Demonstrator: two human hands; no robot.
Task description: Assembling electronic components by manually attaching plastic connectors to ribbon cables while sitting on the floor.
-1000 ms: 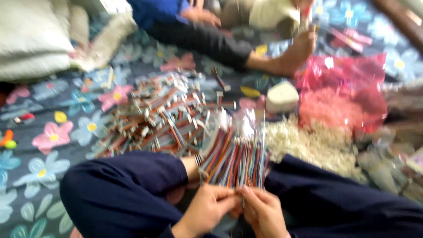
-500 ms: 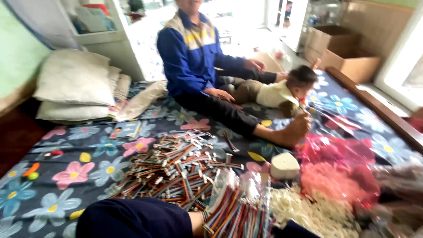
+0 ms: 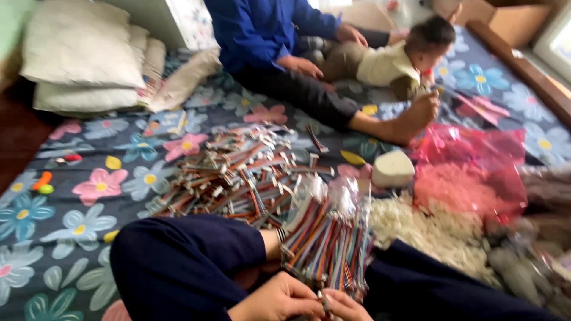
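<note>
Pinching one small connector (image 3: pixel 324 295), both hands' (image 3: pixel 279 300) grips meet below the wire bundle (image 3: pixel 327 244).

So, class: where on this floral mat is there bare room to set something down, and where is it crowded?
Bare blue floral mat lies left of the heap of multicoloured wire harnesses, below the cream pillows; only small orange and green toys sit there. It is crowded at the harness bundle by both hands, and rightward: white connector pile, pink plastic bag.
</note>
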